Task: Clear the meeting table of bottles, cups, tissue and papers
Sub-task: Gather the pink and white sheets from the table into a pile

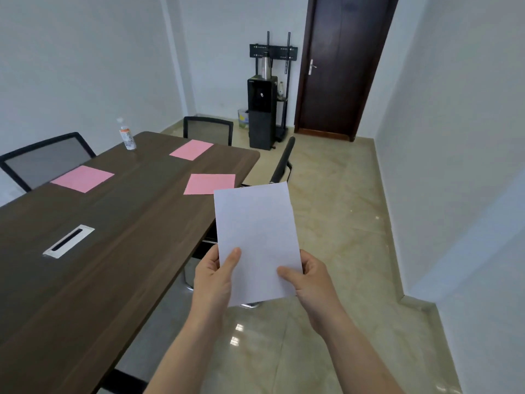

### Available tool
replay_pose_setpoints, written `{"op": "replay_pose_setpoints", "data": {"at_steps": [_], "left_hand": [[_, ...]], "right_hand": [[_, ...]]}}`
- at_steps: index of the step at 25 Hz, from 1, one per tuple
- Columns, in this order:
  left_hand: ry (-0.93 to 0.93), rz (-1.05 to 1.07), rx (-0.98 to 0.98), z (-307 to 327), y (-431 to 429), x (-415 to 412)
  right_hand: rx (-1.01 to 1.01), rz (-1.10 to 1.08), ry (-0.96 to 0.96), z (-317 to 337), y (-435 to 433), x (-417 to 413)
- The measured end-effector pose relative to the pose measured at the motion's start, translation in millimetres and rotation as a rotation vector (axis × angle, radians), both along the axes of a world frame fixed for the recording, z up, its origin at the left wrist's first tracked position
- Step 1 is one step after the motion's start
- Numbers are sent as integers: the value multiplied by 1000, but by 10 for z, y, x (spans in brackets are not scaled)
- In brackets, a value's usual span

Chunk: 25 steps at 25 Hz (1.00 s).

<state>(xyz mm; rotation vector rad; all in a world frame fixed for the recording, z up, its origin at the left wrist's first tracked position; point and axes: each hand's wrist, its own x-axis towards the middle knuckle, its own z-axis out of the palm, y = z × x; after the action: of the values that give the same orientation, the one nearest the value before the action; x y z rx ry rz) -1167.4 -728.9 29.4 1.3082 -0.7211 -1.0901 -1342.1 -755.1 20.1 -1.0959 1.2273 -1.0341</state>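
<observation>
On the table (pixel 85 280), three pink sheets (pixel 210 184) are seen. A white sheet (pixel 255 237) is held off its right edge, pinched by left hand (pixel 213 277) and right hand (pixel 309 277); best kept flat. A bottle (pixel 127 137) is seen at the far-left corner.

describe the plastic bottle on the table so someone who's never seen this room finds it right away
Start at the long dark wooden table and follow it to the far left corner. The bottle stands there, clear plastic with an orange and white label. It is the only upright thing on it; the pink sheets lie flat.
</observation>
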Motion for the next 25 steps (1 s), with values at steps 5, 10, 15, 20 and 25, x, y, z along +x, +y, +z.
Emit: {"op": "replay_pose_setpoints", "data": {"at_steps": [5,10,15,20,25], "left_hand": [[-125,95,-12,154,-715,-224],[-132,193,6,171,-1282,-343],[-152,267,7,155,-1654,-265],[-171,297,-4,147,-1950,-90],[-63,326,-1,60,-2330,254]], "right_hand": [[-6,102,-32,94,-818,-230],[5,144,-99,186,-1499,-349],[42,175,-144,140,-1944,-260],[89,201,-179,92,-2225,-48],[107,160,-182,65,-2578,258]]}}
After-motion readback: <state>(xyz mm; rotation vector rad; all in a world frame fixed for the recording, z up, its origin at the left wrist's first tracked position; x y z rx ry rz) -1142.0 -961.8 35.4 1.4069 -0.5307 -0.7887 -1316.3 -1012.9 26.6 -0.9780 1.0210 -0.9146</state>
